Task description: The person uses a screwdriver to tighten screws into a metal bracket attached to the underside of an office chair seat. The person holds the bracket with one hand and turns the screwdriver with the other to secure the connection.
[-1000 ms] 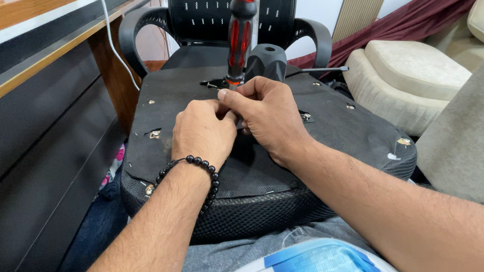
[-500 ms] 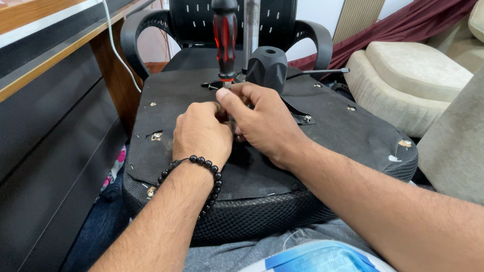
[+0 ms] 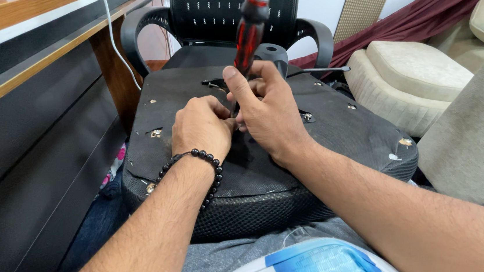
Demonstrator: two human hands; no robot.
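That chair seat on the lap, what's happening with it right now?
A person has an upturned black chair seat resting on their lap, underside up. The right hand holds a red and black screwdriver nearly upright, its tip down near the middle of the seat's underside. The left hand, with a black bead bracelet on its wrist, is pressed in close beside the tip; what it pinches is hidden. A black mesh office chair stands just behind.

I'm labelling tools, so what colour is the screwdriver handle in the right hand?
The screwdriver handle is red with black, clearest in the head view.
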